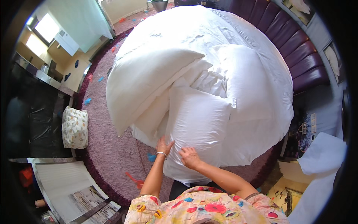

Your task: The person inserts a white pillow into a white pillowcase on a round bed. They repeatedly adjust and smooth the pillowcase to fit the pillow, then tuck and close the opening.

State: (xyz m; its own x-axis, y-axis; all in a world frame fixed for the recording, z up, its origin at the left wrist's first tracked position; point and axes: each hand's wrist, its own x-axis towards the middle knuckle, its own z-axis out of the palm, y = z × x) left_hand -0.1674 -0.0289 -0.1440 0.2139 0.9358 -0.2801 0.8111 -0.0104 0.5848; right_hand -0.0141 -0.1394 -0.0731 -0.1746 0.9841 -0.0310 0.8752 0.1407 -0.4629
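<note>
A plump white pillow (pixel 200 120) stands at the near edge of the round bed, leaning toward me. My left hand (pixel 164 146), with a bracelet at the wrist, touches the pillow's left side, thumb spread from the fingers. Against the lower front of the same pillow rests my right hand (pixel 190 157), its fingers bent; whether they pinch the cover is unclear. Another large white pillow (pixel 148 81) lies behind on the left, partly over other white bedding. A third white pillow (pixel 243 72) is on the right. Beneath them spreads a rumpled white sheet (pixel 179 25).
A dark purple padded headboard (pixel 302 53) curves along the far right. Pink carpet (pixel 112 156) surrounds the bed, with red and blue scraps (pixel 87 101) scattered over it. A cactus-print cushion (pixel 75 127) is at left. White fabric (pixel 321 154) hangs at right.
</note>
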